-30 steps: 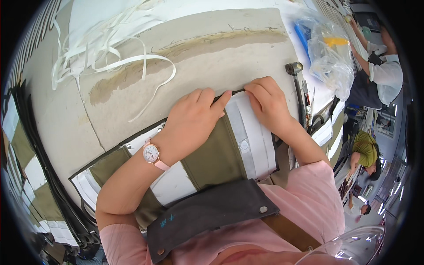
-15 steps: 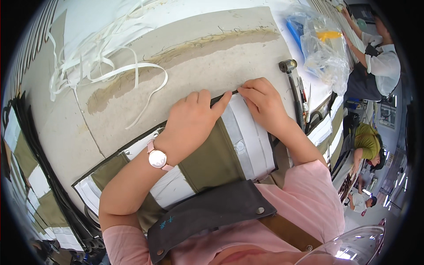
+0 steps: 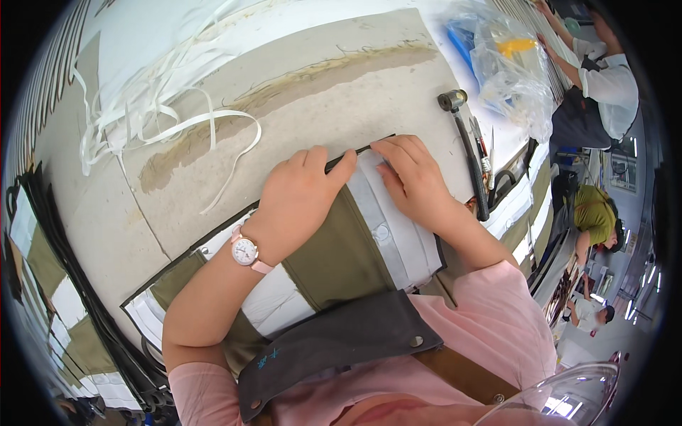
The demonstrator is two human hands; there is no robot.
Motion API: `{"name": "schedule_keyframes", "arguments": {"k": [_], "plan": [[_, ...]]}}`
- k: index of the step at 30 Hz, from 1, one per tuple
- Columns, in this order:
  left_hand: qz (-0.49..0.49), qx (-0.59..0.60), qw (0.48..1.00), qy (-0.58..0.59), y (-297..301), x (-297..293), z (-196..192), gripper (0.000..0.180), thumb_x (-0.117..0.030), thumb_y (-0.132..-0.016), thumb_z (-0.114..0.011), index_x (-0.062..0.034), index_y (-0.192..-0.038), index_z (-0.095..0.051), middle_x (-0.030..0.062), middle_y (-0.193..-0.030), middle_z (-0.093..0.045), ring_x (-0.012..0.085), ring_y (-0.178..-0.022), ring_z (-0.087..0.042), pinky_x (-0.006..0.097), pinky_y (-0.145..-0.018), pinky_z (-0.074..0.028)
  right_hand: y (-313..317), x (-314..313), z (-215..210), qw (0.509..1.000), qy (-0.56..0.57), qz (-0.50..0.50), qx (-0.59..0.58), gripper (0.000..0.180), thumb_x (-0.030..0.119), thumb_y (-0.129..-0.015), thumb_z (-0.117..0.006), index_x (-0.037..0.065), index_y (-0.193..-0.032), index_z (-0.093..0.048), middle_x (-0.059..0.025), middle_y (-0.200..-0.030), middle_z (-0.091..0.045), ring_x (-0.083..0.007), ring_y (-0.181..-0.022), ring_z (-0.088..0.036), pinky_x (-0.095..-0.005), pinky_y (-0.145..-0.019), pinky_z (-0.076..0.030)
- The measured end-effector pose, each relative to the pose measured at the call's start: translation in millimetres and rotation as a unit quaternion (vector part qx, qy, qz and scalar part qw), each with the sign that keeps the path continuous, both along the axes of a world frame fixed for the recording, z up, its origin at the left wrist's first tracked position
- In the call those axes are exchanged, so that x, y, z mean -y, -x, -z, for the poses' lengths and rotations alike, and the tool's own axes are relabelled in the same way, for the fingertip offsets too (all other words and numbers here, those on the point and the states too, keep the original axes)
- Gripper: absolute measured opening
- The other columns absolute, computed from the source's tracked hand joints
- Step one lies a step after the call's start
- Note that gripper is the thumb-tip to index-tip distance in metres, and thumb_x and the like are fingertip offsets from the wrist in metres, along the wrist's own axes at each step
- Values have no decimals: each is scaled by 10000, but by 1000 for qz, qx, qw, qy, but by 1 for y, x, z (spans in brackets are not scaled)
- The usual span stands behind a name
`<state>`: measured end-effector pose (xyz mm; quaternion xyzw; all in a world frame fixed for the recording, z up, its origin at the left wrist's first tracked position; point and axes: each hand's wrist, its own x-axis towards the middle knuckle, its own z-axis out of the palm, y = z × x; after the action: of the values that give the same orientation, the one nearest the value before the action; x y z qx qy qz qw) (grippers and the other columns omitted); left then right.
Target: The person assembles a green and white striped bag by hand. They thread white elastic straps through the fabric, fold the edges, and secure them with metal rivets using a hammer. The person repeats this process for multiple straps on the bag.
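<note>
An olive and white fabric panel (image 3: 330, 255) with a black bound edge lies in front of me on the worktable. My left hand (image 3: 302, 195), a pink-strapped watch on its wrist, pinches the panel's far edge, its thumb side toward the right hand. Close beside it, my right hand (image 3: 412, 177) grips the same edge by its right corner. A short stretch of black edging (image 3: 364, 149) shows between the fingertips, and its end sticks out past the right fingers. The undersides of both grips are hidden.
Loose white tape (image 3: 170, 128) lies tangled at the far left. A hammer (image 3: 465, 149) and slim tools (image 3: 486, 153) rest to the right, below a clear plastic bag (image 3: 508, 85). Black-edged panels (image 3: 78, 298) hang at the left. A person (image 3: 604, 92) works at the far right.
My fingertips have drawn slightly apart along the edge, baring more black edging. My left wrist has turned a little, so the watch face shows clearly.
</note>
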<state>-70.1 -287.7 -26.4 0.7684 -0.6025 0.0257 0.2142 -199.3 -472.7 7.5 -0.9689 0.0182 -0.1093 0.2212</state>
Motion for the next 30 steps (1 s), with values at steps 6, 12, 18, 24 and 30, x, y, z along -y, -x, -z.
{"name": "schedule_keyframes", "arguments": {"k": [6,12,18,24,30], "plan": [[4,77,995,-55,7,-1,-13,490,-98,-776,-650,-133,-1265,-634,31,-838,-505,168,-732,-549,270,-557,-480,3,0,9,996,77,-41,-6,392,-51,-756,-667,-22,-1146,-637,-157,-1148,-616,-356,-1089,-572,-429,-939,-495],[14,74,995,-70,10,-3,-14,584,-51,-776,-614,-119,-1356,-606,48,-850,-474,187,-767,-547,295,-586,-483,10,-10,15,996,84,-13,1,409,-14,-750,-668,-16,-1158,-641,-129,-1183,-623,-356,-1126,-568,-436,-988,-486],[24,37,997,-68,7,-7,-15,588,-46,-798,-606,-139,-1378,-599,58,-865,-477,205,-791,-554,318,-625,-492,10,-13,10,987,155,28,43,290,44,-772,-674,21,-1061,-668,-115,-1138,-645,-365,-1115,-577,-459,-994,-472],[6,2,999,-54,10,-13,-16,541,-39,-834,-608,-149,-1363,-612,74,-886,-477,238,-834,-550,361,-685,-494,29,47,-6,948,208,241,19,244,74,-866,-660,17,-1103,-657,-165,-1028,-665,-389,-1039,-599,-474,-902,-485],[59,-72,996,-8,12,-33,-20,480,-75,-849,-687,-106,-1324,-629,107,-1034,-550,286,-968,-568,395,-836,-501,50,107,34,916,252,297,-96,234,150,-911,-636,-8,-1082,-614,-201,-920,-648,-370,-891,-620,-476,-758,-482]]}}
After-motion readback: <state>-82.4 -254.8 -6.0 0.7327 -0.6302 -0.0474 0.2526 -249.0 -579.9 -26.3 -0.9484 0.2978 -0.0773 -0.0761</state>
